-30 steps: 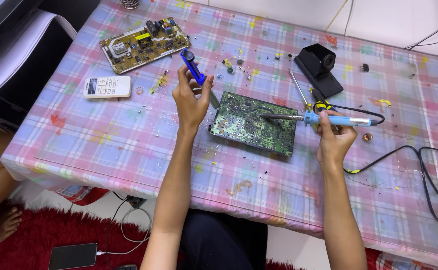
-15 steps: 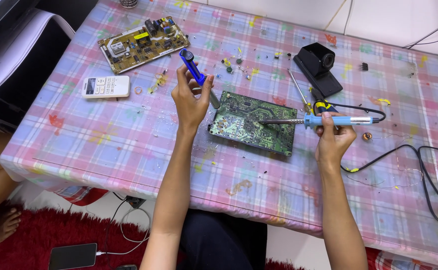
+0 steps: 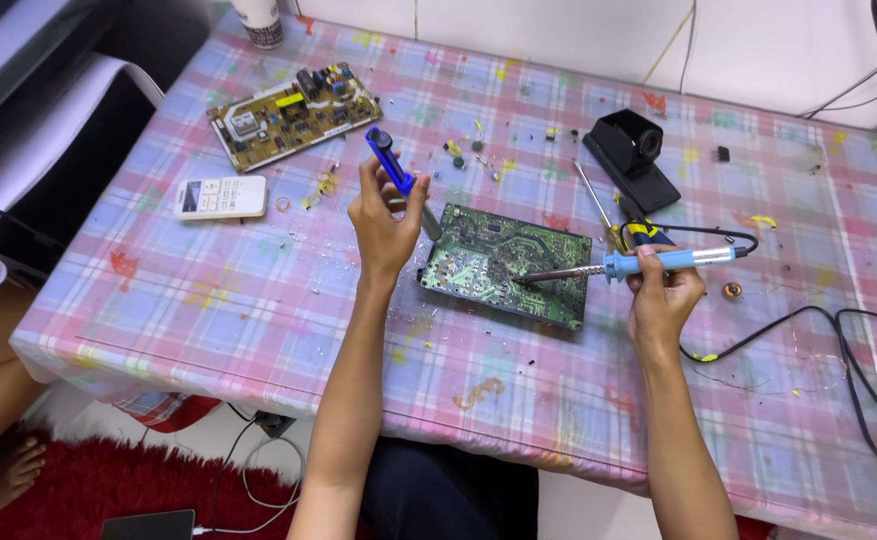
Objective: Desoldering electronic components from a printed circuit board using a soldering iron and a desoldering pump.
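Two tools are gripped: soldering iron (image 3: 648,263) in right hand (image 3: 661,305), tip on green circuit board (image 3: 506,265); blue desoldering pump (image 3: 391,165) in left hand (image 3: 386,222), raised beside the board, not yet applied.

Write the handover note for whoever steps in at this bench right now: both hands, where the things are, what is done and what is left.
Left hand: closed around a blue desoldering pump, raised just off the left edge of the green circuit board.
Right hand: gripping the blue soldering iron by its handle, tip resting on the green circuit board's solder side, cord trailing right.
Nearby: black iron stand behind the board, a second brown circuit board at far left, a white remote, loose small parts scattered on the plaid tablecloth.
Done: cannot tell which joints are finished.
Left: the iron is on a joint; the pump is not yet on the board.
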